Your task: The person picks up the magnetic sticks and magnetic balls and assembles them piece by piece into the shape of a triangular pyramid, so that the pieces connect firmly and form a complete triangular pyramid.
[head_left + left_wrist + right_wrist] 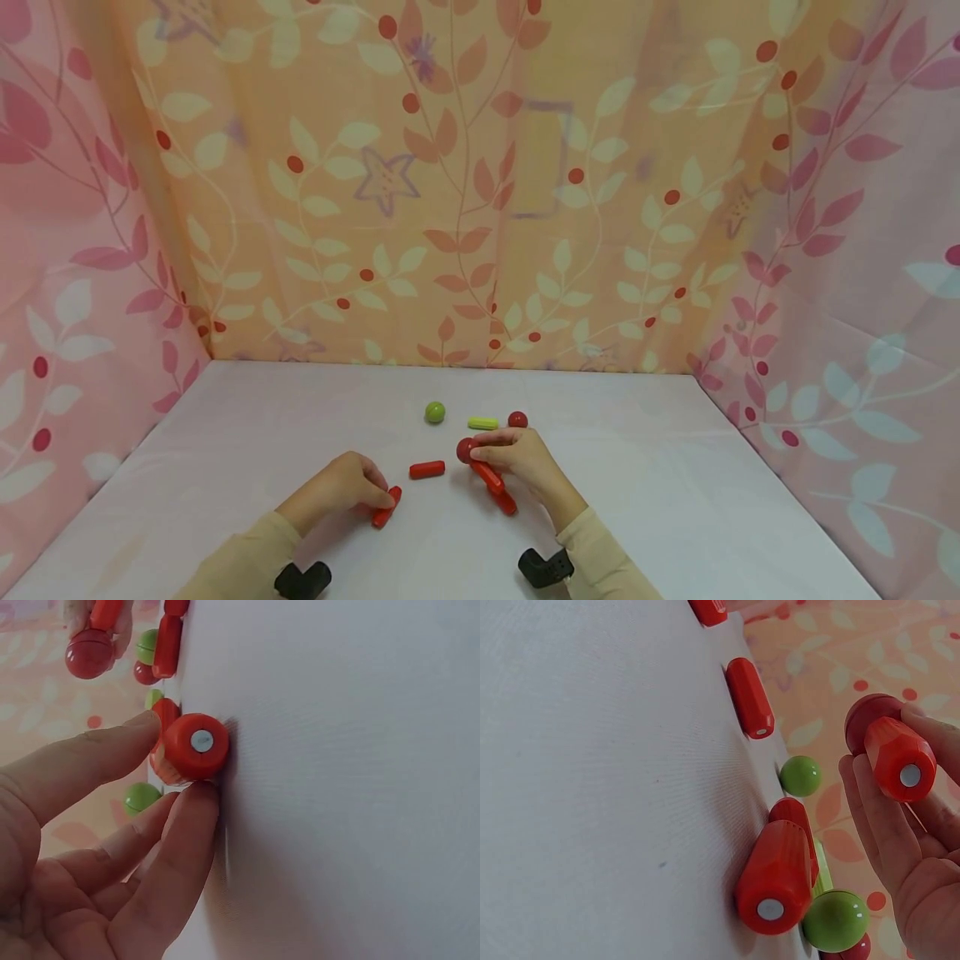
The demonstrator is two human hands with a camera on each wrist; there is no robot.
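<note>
My left hand (345, 492) pinches a red magnetic rod (387, 508) that lies on the white table, thumb on one side and a finger on the other. A round silver end shows on this rod in the left wrist view. To its right, my right hand (525, 458) grips a red ball (466, 450) above the table. A second red rod (904, 761) meets that ball and points back toward the wrist camera. Below the right hand, another red rod (504, 502) rests on the table. One more red rod (427, 470) lies between the two hands.
Farther back are a green ball (435, 412), a yellow-green rod (483, 423) and a red ball (517, 419). Another green ball (835, 921) shows in the right wrist view, hidden from the head view. Patterned curtains (465, 208) border the table (225, 433) behind and at both sides.
</note>
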